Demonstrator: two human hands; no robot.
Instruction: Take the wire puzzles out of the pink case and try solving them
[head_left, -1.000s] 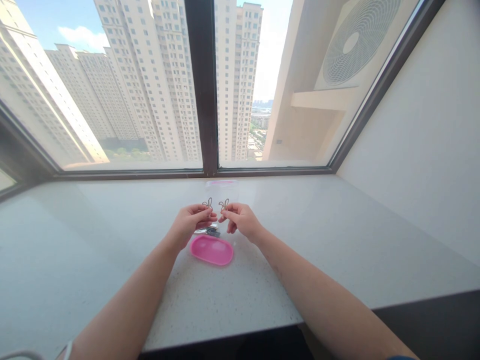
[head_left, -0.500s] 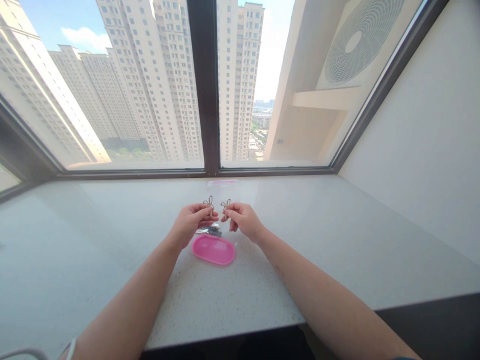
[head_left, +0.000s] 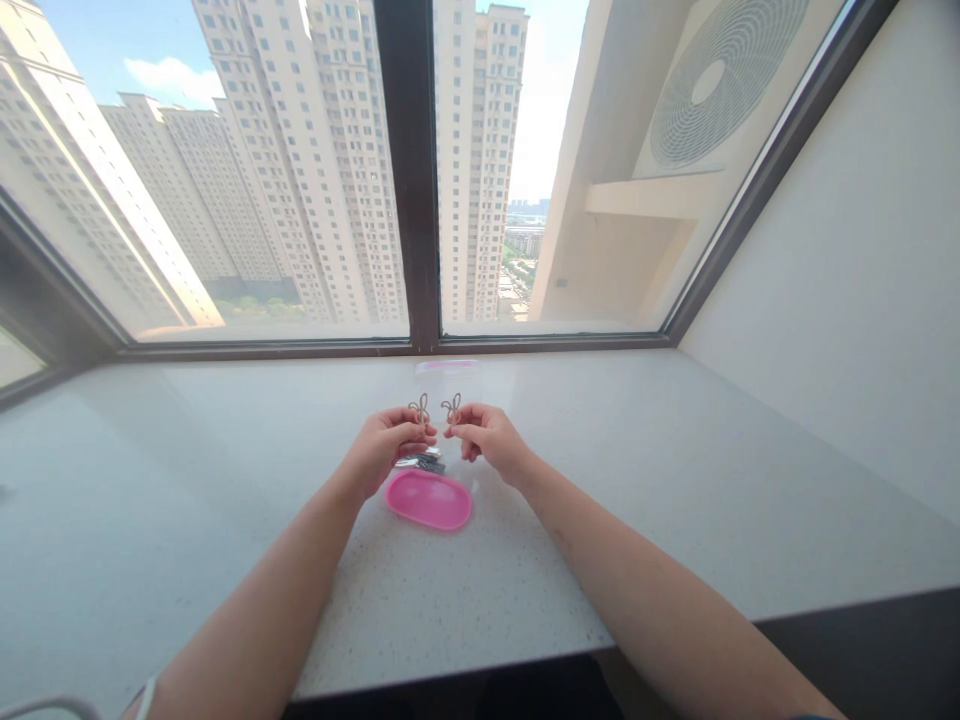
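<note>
My left hand pinches a small tan bow of thin loops between thumb and fingers. A similar looped bow stands up from the pinch of my right hand. The two bows are held side by side with a narrow gap between them; whether they are cord or wire is too small to tell. Just below my left hand lies a small pile of flat silvery pieces, partly hidden by my fingers. Nearer to me, a shallow pink oval dish rests on the counter.
The pale speckled countertop runs up to a large window with a dark frame. A clear plastic piece with a pink strip lies by the sill. A white wall stands on the right. A pale cable shows at bottom left.
The bow in my right hand has turned slightly, and my right fingertips have shifted a little on it. Both hands otherwise stay in about the same place.
</note>
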